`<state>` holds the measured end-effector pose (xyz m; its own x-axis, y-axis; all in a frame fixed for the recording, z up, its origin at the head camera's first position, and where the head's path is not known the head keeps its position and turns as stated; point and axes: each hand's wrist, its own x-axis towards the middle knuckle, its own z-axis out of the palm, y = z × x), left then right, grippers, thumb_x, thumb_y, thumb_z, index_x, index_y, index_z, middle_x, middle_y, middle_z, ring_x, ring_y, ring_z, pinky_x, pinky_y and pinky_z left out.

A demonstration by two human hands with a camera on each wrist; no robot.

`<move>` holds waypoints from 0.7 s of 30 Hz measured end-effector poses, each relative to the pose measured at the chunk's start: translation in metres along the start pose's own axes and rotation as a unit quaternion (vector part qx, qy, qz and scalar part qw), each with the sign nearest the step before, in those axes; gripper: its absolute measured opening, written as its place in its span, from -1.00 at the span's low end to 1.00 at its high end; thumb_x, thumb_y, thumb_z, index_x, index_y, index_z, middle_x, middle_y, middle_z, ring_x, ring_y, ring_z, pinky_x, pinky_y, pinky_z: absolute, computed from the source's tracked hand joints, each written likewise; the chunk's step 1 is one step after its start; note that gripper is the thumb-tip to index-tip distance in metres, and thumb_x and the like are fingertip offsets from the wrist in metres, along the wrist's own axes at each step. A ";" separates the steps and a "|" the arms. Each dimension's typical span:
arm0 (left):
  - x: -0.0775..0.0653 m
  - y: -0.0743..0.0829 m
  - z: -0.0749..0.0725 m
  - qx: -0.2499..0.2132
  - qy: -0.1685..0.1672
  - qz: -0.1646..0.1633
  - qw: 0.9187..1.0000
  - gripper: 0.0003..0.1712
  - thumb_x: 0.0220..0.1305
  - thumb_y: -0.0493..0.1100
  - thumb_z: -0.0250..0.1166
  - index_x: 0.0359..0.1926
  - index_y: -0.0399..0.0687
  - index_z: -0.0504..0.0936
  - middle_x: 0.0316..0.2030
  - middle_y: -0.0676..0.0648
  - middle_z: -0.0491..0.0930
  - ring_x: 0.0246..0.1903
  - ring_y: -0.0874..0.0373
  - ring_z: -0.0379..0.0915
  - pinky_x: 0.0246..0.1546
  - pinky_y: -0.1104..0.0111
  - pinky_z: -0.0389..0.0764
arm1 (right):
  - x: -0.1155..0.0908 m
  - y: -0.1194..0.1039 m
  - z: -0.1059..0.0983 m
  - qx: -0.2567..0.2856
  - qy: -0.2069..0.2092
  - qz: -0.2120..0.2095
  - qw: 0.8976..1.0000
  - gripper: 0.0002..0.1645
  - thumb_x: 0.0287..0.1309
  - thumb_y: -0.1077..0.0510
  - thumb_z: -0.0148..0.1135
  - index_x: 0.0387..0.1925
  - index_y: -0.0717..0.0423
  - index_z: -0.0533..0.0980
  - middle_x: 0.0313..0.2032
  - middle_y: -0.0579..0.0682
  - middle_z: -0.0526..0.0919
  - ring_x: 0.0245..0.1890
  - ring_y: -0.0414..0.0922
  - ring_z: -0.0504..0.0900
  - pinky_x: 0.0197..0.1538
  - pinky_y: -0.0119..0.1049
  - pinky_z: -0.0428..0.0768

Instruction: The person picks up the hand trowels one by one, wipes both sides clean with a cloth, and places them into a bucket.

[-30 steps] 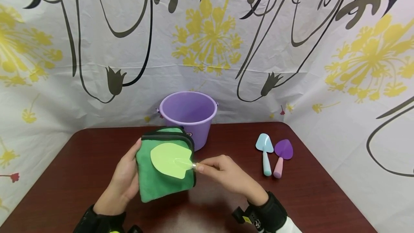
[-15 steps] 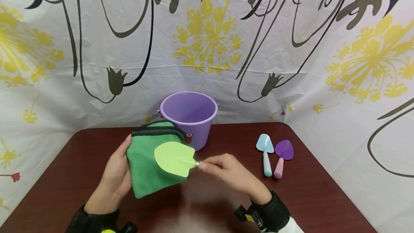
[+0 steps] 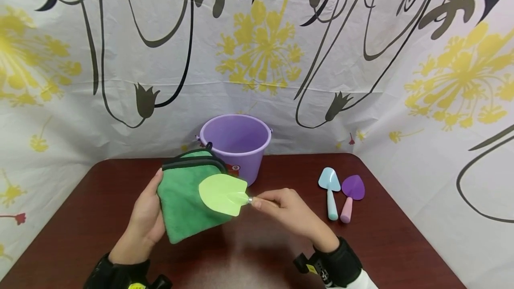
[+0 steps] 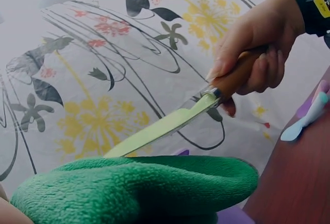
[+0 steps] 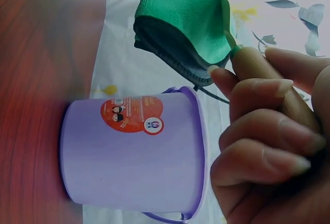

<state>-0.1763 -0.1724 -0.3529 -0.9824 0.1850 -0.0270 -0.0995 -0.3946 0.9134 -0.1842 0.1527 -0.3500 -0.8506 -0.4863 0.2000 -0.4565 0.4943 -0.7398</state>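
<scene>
My left hand (image 3: 143, 215) grips a folded green cloth (image 3: 180, 208) with dark edging by its left side, above the table. In my right hand (image 3: 291, 215) is a small garden trowel (image 3: 221, 194), its yellow-green blade pointing left over the cloth. The left wrist view shows the fingers wrapped around the brown wooden handle (image 4: 240, 74), and the blade's tip right at the top of the cloth (image 4: 139, 188). In the right wrist view the blade is seen edge-on against the green fabric (image 5: 180, 7). The palm side of my left hand is mostly hidden.
A purple bucket (image 3: 250, 164) stands upright behind the cloth, with a red label (image 5: 131, 114) on its wall. Two more trowels lie at the right of the dark wooden table (image 3: 385, 240): one light blue (image 3: 329, 179), one purple with a pink handle (image 3: 353, 187). A flowered sheet (image 3: 176, 101) hangs behind.
The cloth and my left hand have shifted left and slightly up. The trowel has slid right across the cloth with my right hand, uncovering more green fabric and the bucket's label.
</scene>
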 end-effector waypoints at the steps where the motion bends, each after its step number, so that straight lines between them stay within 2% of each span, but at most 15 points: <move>1: 0.000 -0.001 0.000 -0.003 0.005 -0.002 1.000 -0.24 0.59 0.30 -0.36 0.55 0.43 -0.57 0.58 0.29 -0.61 0.60 0.26 -0.57 0.58 0.45 -0.08 | 0.000 0.000 0.000 0.006 0.005 0.000 1.000 -0.73 0.37 -0.20 0.23 -0.07 -0.26 0.72 -0.23 -0.25 0.78 -0.29 -0.32 0.62 -0.18 -0.42 0.65; 2: 0.000 -0.001 0.001 -0.004 0.009 -0.002 1.000 -0.24 0.58 0.30 -0.36 0.56 0.43 -0.55 0.58 0.30 -0.57 0.60 0.29 -0.52 0.56 0.48 -0.05 | 0.000 -0.001 -0.001 0.013 0.011 0.001 1.000 -0.72 0.36 -0.19 0.24 -0.07 -0.24 0.72 -0.24 -0.22 0.79 -0.30 -0.32 0.63 -0.20 -0.41 0.66; 5: -0.001 -0.003 0.002 -0.014 0.022 0.001 1.000 -0.25 0.58 0.30 -0.31 0.59 0.41 -0.41 0.58 0.27 -0.31 0.55 0.37 -0.21 0.47 0.58 0.13 | 0.000 -0.002 -0.002 0.033 0.024 0.002 0.999 -0.73 0.35 -0.16 0.27 -0.08 -0.18 0.73 -0.28 -0.14 0.78 -0.39 -0.30 0.64 -0.28 -0.37 0.68; 9: -0.002 -0.004 0.005 -0.028 0.031 -0.005 0.999 -0.31 0.57 0.29 -0.27 0.57 0.34 -0.19 0.35 0.34 0.05 0.30 0.52 0.13 0.30 0.68 0.32 | 0.001 -0.002 -0.003 0.051 0.033 0.001 0.998 -0.74 0.36 -0.10 0.28 -0.09 -0.10 0.73 -0.42 -0.12 0.73 -0.53 -0.24 0.61 -0.39 -0.33 0.66; 11: -0.002 -0.003 0.005 -0.037 0.045 -0.014 0.998 -0.39 0.57 0.28 -0.25 0.52 0.38 -0.09 0.26 0.37 0.13 0.23 0.55 0.20 0.26 0.68 0.36 | 0.001 -0.003 -0.003 0.055 0.038 0.001 0.998 -0.73 0.36 -0.08 0.29 -0.09 -0.06 0.73 -0.47 -0.11 0.70 -0.56 -0.14 0.61 -0.42 -0.32 0.65; 12: -0.002 -0.003 0.006 -0.043 0.059 -0.019 0.997 -0.46 0.57 0.28 -0.23 0.45 0.37 0.03 0.19 0.36 0.20 0.19 0.53 0.25 0.25 0.67 0.39 | 0.001 -0.003 -0.003 0.057 0.042 0.003 0.997 -0.73 0.36 -0.07 0.29 -0.08 -0.05 0.73 -0.47 -0.11 0.69 -0.56 -0.10 0.62 -0.41 -0.32 0.65; 15: -0.003 0.000 0.010 -0.065 0.100 -0.024 0.993 -0.63 0.58 0.26 -0.23 0.25 0.36 0.19 0.05 0.34 0.27 0.12 0.50 0.30 0.21 0.66 0.43 | 0.001 -0.004 -0.004 0.067 0.052 0.006 0.996 -0.72 0.37 -0.05 0.27 -0.07 0.00 0.72 -0.50 -0.06 0.67 -0.54 -0.01 0.63 -0.38 -0.30 0.67; 17: -0.005 0.002 0.013 -0.076 0.123 -0.021 0.989 -0.69 0.58 0.25 -0.23 0.11 0.28 0.24 -0.03 0.31 0.29 0.07 0.46 0.33 0.19 0.64 0.46 | 0.001 -0.005 -0.006 0.074 0.059 0.013 0.995 -0.73 0.39 -0.05 0.25 -0.07 -0.01 0.72 -0.54 -0.02 0.64 -0.58 -0.07 0.59 -0.44 -0.31 0.63; 21: -0.006 0.001 0.016 -0.078 0.121 -0.031 0.989 -0.76 0.61 0.19 -0.29 0.04 0.28 0.21 -0.05 0.30 0.26 0.04 0.45 0.31 0.17 0.65 0.45 | -0.001 -0.007 -0.009 0.095 0.080 0.043 0.991 -0.71 0.42 -0.10 0.20 -0.06 -0.06 0.70 -0.57 0.00 0.59 -0.66 -0.21 0.46 -0.60 -0.37 0.48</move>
<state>-0.1680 -0.1600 -0.3452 -0.9810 -0.0004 -0.1942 -0.1649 -0.5265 0.8341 -0.1827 0.1567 -0.3392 -0.9216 -0.3202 0.2193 -0.3363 0.3766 -0.8632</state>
